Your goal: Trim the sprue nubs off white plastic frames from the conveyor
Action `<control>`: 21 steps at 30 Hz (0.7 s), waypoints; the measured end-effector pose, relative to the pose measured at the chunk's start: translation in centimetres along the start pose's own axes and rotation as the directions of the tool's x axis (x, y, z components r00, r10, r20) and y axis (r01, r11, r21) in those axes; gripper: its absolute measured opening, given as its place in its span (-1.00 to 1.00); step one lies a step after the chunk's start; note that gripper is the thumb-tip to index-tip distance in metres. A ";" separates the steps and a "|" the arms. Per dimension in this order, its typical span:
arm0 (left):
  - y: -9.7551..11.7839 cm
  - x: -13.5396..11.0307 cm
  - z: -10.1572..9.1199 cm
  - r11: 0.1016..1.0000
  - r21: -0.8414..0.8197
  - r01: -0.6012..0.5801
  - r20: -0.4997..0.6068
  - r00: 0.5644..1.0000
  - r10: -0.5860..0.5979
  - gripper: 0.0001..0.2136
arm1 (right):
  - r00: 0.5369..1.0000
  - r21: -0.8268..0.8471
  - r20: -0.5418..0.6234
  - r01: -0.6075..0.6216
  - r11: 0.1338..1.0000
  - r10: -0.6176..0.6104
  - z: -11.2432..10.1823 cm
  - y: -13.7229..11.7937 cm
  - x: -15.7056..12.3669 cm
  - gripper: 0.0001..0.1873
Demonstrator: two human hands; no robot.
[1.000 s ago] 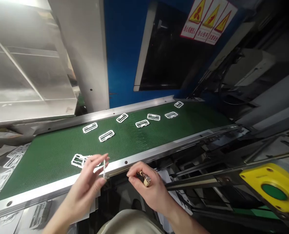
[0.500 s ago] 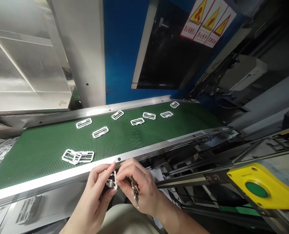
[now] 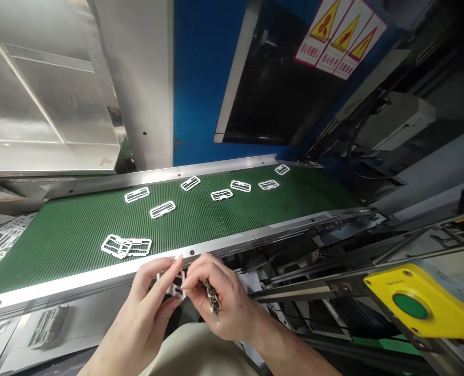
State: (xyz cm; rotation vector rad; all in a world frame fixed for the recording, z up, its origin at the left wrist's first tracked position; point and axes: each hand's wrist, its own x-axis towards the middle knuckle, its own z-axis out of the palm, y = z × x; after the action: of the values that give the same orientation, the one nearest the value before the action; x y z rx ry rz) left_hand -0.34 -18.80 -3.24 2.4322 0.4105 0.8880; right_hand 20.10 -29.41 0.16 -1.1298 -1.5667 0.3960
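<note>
My left hand (image 3: 143,303) is closed on a white plastic frame (image 3: 176,290), pinching it between thumb and fingers in front of the belt's near rail. Close on its right, my right hand (image 3: 226,295) is curled around a small metal hand tool (image 3: 213,303); most of the tool is hidden in the palm, so its kind is unclear. The right thumb and forefinger touch the frame's right edge. Beyond the hands, two overlapping white frames (image 3: 140,247) lie on the green conveyor belt (image 3: 193,224).
Several more white frames (image 3: 162,209) lie scattered along the belt. Others are heaped past its left end (image 3: 4,240). A metal rail (image 3: 99,269) edges the near side. At right stands a yellow box (image 3: 431,308) with a green button. A blue machine (image 3: 204,78) rises behind.
The view has shifted slightly. Both hands stay together at the held frame, which has turned a little between the fingers. The frames on the belt keep nearly the same layout.
</note>
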 end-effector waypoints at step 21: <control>0.0 -2.6 2.1 0.762 -0.595 0.256 0.042 0.957 -0.288 -0.44 | 0.965 -0.543 0.260 0.116 0.832 0.035 -5.2 -0.1 0.7 -0.49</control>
State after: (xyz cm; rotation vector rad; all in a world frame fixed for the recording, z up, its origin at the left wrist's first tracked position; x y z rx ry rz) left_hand -0.85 -20.71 -5.93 1.7174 0.4139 0.8008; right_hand 24.69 -30.45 2.39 -1.5291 -2.0114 0.0473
